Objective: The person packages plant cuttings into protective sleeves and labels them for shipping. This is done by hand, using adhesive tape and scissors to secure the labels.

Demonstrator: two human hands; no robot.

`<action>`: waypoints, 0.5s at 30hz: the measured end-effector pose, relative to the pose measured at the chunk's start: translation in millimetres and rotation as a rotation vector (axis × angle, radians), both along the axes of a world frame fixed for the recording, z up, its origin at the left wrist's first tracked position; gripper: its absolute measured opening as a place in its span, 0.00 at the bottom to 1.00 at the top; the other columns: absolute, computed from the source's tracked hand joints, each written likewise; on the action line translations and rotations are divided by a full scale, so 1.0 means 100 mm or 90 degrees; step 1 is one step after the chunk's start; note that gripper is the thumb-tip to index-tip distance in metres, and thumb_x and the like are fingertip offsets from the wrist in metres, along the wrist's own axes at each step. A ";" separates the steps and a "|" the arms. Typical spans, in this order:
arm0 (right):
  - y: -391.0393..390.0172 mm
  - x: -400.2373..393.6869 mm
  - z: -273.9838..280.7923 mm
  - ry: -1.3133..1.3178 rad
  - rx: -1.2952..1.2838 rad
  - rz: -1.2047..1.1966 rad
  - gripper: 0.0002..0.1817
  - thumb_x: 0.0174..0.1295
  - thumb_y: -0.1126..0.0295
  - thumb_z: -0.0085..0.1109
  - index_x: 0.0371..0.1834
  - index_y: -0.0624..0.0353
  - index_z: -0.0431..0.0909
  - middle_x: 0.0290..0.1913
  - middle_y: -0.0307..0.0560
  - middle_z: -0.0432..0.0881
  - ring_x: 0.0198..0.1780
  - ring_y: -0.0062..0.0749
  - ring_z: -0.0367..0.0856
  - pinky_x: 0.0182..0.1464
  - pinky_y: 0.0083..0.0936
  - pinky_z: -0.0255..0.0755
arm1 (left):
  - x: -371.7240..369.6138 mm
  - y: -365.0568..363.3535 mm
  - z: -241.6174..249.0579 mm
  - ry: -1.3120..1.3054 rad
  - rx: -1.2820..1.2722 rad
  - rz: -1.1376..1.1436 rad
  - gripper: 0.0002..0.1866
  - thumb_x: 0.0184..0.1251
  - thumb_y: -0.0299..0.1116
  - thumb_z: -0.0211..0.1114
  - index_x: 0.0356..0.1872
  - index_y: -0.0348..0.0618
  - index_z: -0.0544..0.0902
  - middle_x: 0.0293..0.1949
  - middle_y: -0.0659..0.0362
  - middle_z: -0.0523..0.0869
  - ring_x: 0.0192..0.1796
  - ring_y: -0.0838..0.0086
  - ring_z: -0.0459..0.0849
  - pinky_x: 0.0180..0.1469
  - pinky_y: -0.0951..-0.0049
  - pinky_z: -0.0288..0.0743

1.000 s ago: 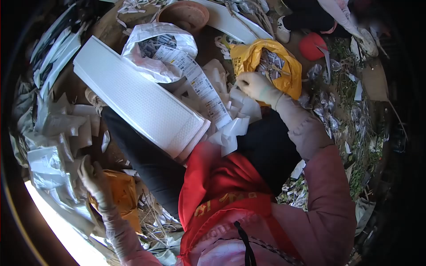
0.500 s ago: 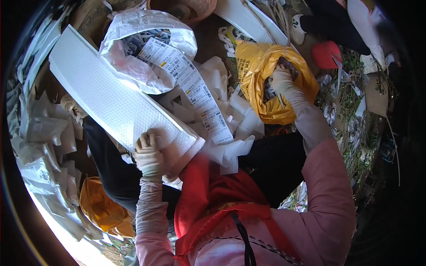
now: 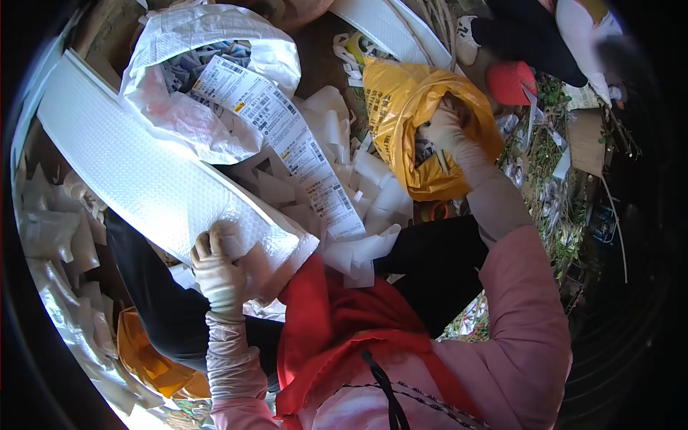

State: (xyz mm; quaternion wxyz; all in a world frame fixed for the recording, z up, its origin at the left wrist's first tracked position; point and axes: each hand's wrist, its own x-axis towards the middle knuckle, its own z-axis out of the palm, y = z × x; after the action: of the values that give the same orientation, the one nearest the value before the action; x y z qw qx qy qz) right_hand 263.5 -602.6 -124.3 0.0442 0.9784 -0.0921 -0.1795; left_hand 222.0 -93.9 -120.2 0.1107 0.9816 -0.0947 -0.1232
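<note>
My left hand (image 3: 218, 279), in a pale glove, rests on the near edge of a long stack of white bubble-wrap sheets or bags (image 3: 158, 186) lying across my lap. Its fingers are bent but apart on the stack's surface. My right hand (image 3: 446, 129), gloved too, reaches into the mouth of a yellow plastic bag (image 3: 390, 100); its fingertips are hidden among small dark and grey items there. Between the hands, a strip of printed barcode labels (image 3: 287, 147) runs down from a white woven sack (image 3: 150, 43) filled with small pieces.
Loose white translucent sheets (image 3: 373, 172) lie around the label strip. An orange bag (image 3: 154, 358) and piled clear packets (image 3: 54, 229) are on the left. At upper right are a person's shoe (image 3: 467, 41), a red object (image 3: 510, 82) and green plants (image 3: 555, 208).
The whole view has shifted slightly, so things sit further left and up. My left hand's fingers look more spread on the bubble-wrap stack. My right hand stays in the yellow bag.
</note>
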 end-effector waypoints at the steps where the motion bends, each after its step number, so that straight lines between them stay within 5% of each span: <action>1: 0.00 0.02 0.16 -0.034 0.123 -0.059 0.28 0.51 0.67 0.64 0.58 0.59 0.75 0.61 0.55 0.70 0.61 0.46 0.70 0.62 0.30 0.64 | -0.01 0.01 -0.02 -0.011 -0.023 0.002 0.35 0.40 0.28 0.69 0.58 0.44 0.71 0.53 0.49 0.74 0.53 0.52 0.73 0.56 0.56 0.71; 2: -0.12 -0.03 0.26 -0.080 0.261 -0.020 0.22 0.49 0.68 0.65 0.50 0.60 0.79 0.51 0.51 0.76 0.51 0.36 0.77 0.54 0.29 0.70 | 0.02 -0.01 0.02 0.010 -0.038 0.003 0.35 0.40 0.28 0.69 0.58 0.42 0.71 0.52 0.49 0.74 0.53 0.51 0.72 0.56 0.56 0.70; 5: -0.04 0.01 0.86 0.038 0.530 -0.185 0.16 0.51 0.76 0.59 0.46 0.60 0.78 0.41 0.45 0.77 0.40 0.24 0.77 0.41 0.22 0.74 | 0.11 -0.09 0.11 0.055 -0.034 0.022 0.35 0.41 0.28 0.69 0.58 0.41 0.71 0.52 0.49 0.74 0.54 0.51 0.72 0.56 0.56 0.70; 10: 1.17 0.71 1.43 0.037 0.600 -0.104 0.10 0.54 0.82 0.51 0.38 0.62 0.77 0.32 0.39 0.76 0.29 0.19 0.73 0.31 0.17 0.70 | 0.13 -0.09 0.14 0.066 -0.014 0.018 0.36 0.38 0.30 0.71 0.57 0.43 0.71 0.50 0.51 0.73 0.52 0.54 0.73 0.52 0.58 0.72; 11: 1.51 0.88 1.42 0.055 0.601 -0.089 0.10 0.54 0.83 0.50 0.38 0.63 0.77 0.30 0.39 0.76 0.27 0.19 0.73 0.29 0.17 0.70 | 0.14 -0.09 0.17 0.072 -0.003 0.014 0.37 0.39 0.31 0.72 0.58 0.43 0.71 0.51 0.52 0.73 0.53 0.55 0.73 0.51 0.57 0.73; 13: 1.89 1.33 0.98 -0.058 0.637 0.174 0.07 0.56 0.81 0.51 0.34 0.62 0.78 0.26 0.39 0.77 0.22 0.19 0.71 0.28 0.20 0.69 | 0.12 -0.06 0.13 0.085 0.003 0.005 0.38 0.39 0.34 0.71 0.59 0.44 0.70 0.51 0.53 0.73 0.53 0.55 0.73 0.51 0.57 0.73; 15: 2.48 1.77 0.74 -0.047 0.653 0.176 0.09 0.57 0.82 0.47 0.37 0.62 0.77 0.24 0.36 0.76 0.24 0.15 0.70 0.26 0.17 0.67 | 0.12 -0.05 0.15 0.089 -0.003 -0.009 0.37 0.41 0.34 0.69 0.59 0.44 0.70 0.51 0.54 0.73 0.53 0.57 0.74 0.50 0.58 0.73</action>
State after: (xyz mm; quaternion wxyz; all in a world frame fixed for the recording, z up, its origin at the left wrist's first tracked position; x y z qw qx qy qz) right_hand 440.0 -354.8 -50.3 -0.4201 0.8830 0.1359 -0.1596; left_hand 233.7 -98.8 -105.5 0.1184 0.9696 -0.0938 -0.1924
